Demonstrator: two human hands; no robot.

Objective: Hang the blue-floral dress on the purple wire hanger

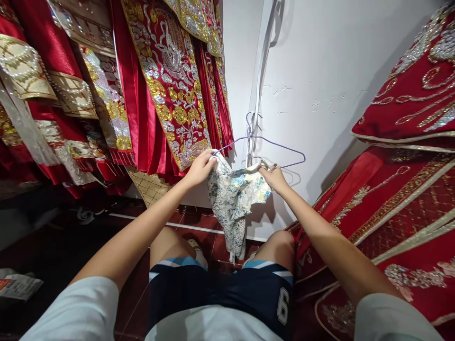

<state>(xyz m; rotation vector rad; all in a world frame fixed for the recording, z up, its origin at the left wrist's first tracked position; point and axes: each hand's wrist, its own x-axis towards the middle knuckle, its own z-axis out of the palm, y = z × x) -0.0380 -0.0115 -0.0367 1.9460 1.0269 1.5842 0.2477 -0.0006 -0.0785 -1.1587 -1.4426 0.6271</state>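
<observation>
A pale garment (pixel 232 213) with a blue and yellow flowered print hangs in front of me, its lower end trailing down between my knees. A thin purple wire hanger (pixel 289 150) is partly inside it: its left arm runs into the cloth, while its right arm sticks out bare. My left hand (pixel 202 168) pinches the garment's left shoulder at the hanger's left end. My right hand (pixel 273 179) grips the upper edge on the right, below the bare hanger arm, with its fingertips hidden in the cloth. The hanger's hook (pixel 250 121) points up near a white pole.
Red costumes (pixel 174 90) with gold and silver embroidery hang at the left. More red beaded garments (pixel 401 199) fill the right side. Behind the hanger are a white pole (pixel 259 71) and a white wall (pixel 320 61). The floor (pixel 135 303) has dark red tiles.
</observation>
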